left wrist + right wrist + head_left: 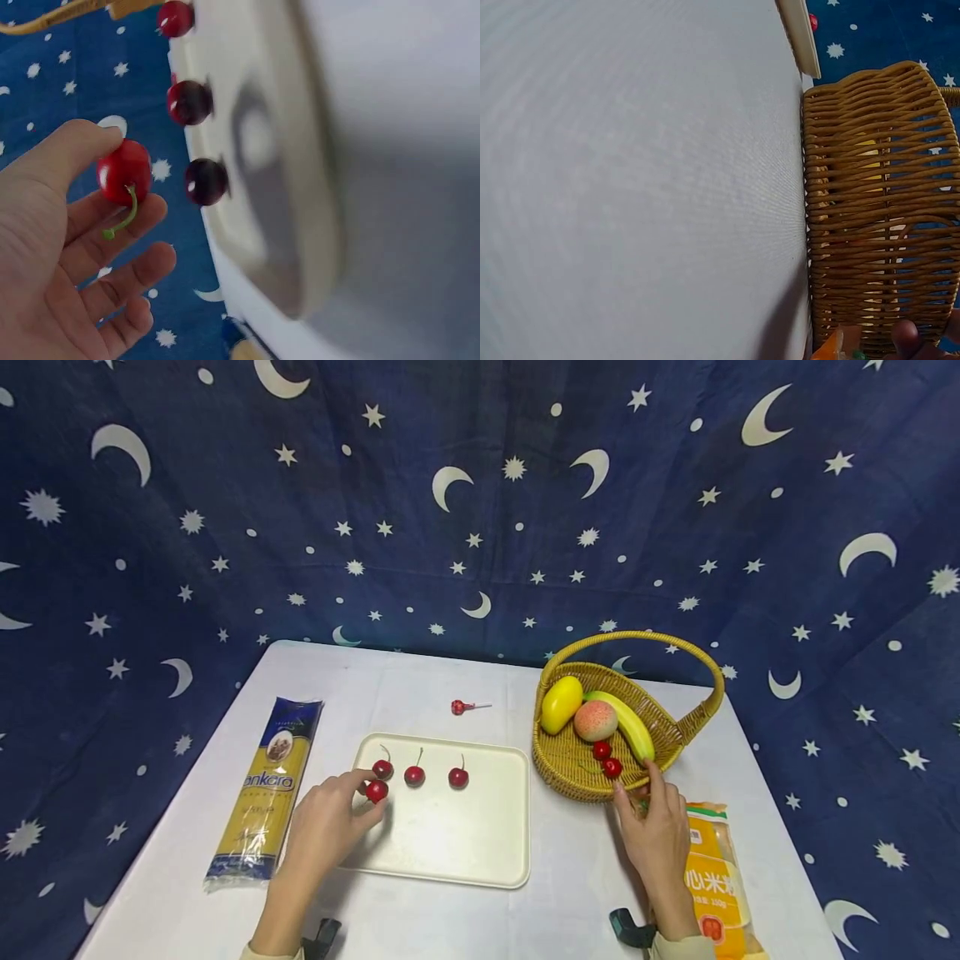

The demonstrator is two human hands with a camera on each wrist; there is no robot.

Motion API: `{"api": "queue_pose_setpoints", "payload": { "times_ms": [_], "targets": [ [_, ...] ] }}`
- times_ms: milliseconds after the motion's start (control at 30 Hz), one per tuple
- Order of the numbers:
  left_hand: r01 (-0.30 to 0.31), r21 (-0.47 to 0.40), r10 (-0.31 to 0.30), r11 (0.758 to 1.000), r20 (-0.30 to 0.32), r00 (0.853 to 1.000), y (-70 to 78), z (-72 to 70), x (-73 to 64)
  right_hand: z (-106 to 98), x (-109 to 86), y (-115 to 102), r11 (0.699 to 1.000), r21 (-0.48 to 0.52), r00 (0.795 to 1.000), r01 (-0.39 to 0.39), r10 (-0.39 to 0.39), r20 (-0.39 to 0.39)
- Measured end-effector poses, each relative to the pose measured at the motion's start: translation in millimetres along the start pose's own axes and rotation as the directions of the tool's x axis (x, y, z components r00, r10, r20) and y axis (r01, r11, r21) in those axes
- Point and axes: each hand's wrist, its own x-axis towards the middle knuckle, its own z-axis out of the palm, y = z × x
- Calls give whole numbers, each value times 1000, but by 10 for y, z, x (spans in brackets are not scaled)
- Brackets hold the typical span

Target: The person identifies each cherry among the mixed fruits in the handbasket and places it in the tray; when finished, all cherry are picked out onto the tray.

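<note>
on my feed the left hand [327, 820] pinches a red cherry [377, 791] between thumb and fingertips, held up over the left side of the cream tray [450, 843], near three more cherries [414, 776] lying there. i have the right hand [656, 831] at the front rim of the wicker basket [573, 785], but can't tell whether its fingers grip it.

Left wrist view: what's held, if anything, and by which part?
The left hand pinches a red cherry by its round body, not its green stem.

glossy cherry [120, 169] — smooth, plastic-looking tray [450, 843] — rough woven wicker basket [557, 775]
</note>
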Motion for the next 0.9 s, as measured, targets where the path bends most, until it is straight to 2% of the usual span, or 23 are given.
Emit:
{"api": "queue_pose_setpoints", "payload": {
  "times_ms": [233,400,700,900],
  "targets": [
    [33,80,-36,996,25,999,-8,137,-88,0,5,14,1000,3,1000,5,-5,-9],
    [23,133,-26,991,19,999,-16,188,-95,7,7,20,1000,1,1000,2,-2,-7],
    [16,139,-17,990,5,1000,-16,214,-124,12,22,34,1000,-6,1000,-1,1,-2],
    [-1,139,3,990,-14,1000,12,224,-86,6,16,22,1000,-5,1000,0,0,1]
  ]
}}
